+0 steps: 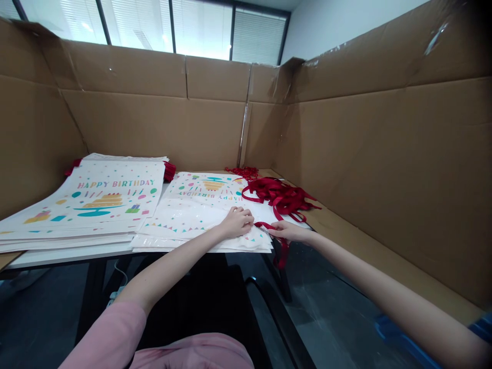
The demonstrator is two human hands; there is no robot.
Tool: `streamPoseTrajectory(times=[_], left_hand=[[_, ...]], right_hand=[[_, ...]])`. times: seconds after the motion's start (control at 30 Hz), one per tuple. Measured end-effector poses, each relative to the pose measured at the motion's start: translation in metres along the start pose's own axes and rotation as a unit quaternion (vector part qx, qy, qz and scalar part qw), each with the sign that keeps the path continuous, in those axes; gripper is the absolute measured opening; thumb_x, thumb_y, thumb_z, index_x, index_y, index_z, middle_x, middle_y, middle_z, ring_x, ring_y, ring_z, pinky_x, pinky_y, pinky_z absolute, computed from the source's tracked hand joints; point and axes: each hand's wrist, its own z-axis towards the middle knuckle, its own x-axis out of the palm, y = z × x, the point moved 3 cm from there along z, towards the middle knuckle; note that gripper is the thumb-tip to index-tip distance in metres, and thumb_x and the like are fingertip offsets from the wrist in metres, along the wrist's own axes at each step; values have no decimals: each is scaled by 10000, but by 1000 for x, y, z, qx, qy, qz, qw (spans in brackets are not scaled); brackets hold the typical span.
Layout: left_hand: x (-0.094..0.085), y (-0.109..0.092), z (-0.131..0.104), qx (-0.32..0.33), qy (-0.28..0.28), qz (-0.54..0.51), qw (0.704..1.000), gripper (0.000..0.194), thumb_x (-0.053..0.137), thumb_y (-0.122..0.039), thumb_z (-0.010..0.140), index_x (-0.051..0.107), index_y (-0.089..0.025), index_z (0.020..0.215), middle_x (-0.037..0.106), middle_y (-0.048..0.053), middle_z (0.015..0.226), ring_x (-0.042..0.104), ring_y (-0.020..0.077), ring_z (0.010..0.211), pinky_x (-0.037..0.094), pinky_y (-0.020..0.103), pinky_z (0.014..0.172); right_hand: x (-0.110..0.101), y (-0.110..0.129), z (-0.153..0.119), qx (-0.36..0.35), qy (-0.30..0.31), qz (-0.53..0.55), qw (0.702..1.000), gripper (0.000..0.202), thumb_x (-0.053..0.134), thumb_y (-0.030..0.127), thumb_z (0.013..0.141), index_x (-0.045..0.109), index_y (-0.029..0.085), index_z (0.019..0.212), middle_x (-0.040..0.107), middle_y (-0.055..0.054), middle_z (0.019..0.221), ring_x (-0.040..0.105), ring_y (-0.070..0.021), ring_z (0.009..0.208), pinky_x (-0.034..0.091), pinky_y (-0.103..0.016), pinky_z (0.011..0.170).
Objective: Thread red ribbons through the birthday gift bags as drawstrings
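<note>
From my distant seat, I begin at the left: a stack of birthday sheets (115,205) lies on the table, its front edges a little uneven. One sheet alone should be light and flexible, easy to crease; the whole stack I judge to be heavier, and its smooth faces could slide on one another.

In the middle is a second printed stack (188,218), which shows some shine like plastic film. I would take it by the front edge, with flat fingers, so the print does not wrinkle. My left hand (238,222) rests on its right part with the fingers curled; whether they pinch the top layer or only press it, I cannot tell.

Just beside, at the right front corner, my right hand (289,231) has thumb and fingers closed on a red strip (283,253), whose lower part hangs past the table edge. It looks soft and almost weightless, so I would pinch it close to the end. Behind this hand lies a tangled red pile (282,195), where strips may catch each other.
</note>
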Motion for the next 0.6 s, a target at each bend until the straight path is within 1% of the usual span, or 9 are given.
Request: streamPoseTrajectory(times=[0.1, 0.2, 0.3, 0.37, 0.43, 0.5, 0.6], left_hand=[[0, 1, 0, -1, -3, -3, 1000, 148, 455, -204, 819, 603, -209, 810, 600, 10, 1007, 491, 178, 931, 298, 335, 861], [1, 1, 0, -1, -1, -7, 1000, 155, 451, -194, 820, 605, -212, 813, 600, 13, 1006, 489, 180, 941, 297, 335, 864], [1, 2, 0, -2, -1, -9, 1000, 152, 456, -188, 814, 605, -213, 814, 601, 15, 1004, 491, 182, 941, 298, 335, 862], [1, 2, -1, -2, -3, -10, 1000, 152, 454, -191, 816, 605, -212, 813, 602, 16, 1004, 491, 183, 940, 300, 333, 860], [1, 1, -1, -2, -6, -10, 1000, 152, 454, -193, 818, 604, -212, 811, 604, 12, 1002, 491, 180, 936, 300, 332, 861], [0, 1, -1, -1, -8, -10, 1000, 150, 456, -190, 818, 604, -212, 811, 604, 5, 1000, 491, 175, 932, 298, 330, 862], [0, 0, -1, -2, -5, -7, 1000, 158, 451, -194, 826, 607, -215, 822, 601, 5, 1003, 490, 171, 934, 299, 329, 858]], right_hand=[[0, 0, 2, -26, -13, -29, 999, 494, 528, 655, 701, 443, 169, 676, 485, 13, 567, 439, -92, 500, 315, -203, 436], [-2, 4, 2, -38, -23, -56, 997, 483, 532, 638, 704, 455, 165, 650, 507, 7, 563, 429, -90, 494, 291, -209, 437], [-3, 6, 3, -20, -4, -32, 999, 459, 561, 613, 698, 441, 172, 653, 526, 4, 555, 495, -113, 516, 320, -212, 452], [-4, 4, 6, 3, 23, 7, 1000, 446, 584, 595, 695, 428, 178, 669, 543, 1, 566, 546, -130, 546, 354, -210, 466], [-5, -1, 8, 25, 43, 33, 998, 436, 596, 578, 703, 427, 177, 680, 555, -3, 572, 566, -133, 548, 363, -205, 462], [-7, -6, 10, 26, 49, 36, 998, 428, 589, 568, 723, 438, 170, 681, 543, 1, 556, 544, -114, 507, 337, -195, 437], [-9, -10, 9, 4, 30, 42, 999, 427, 536, 579, 767, 450, 166, 697, 515, 19, 551, 463, -75, 434, 298, -194, 407]])
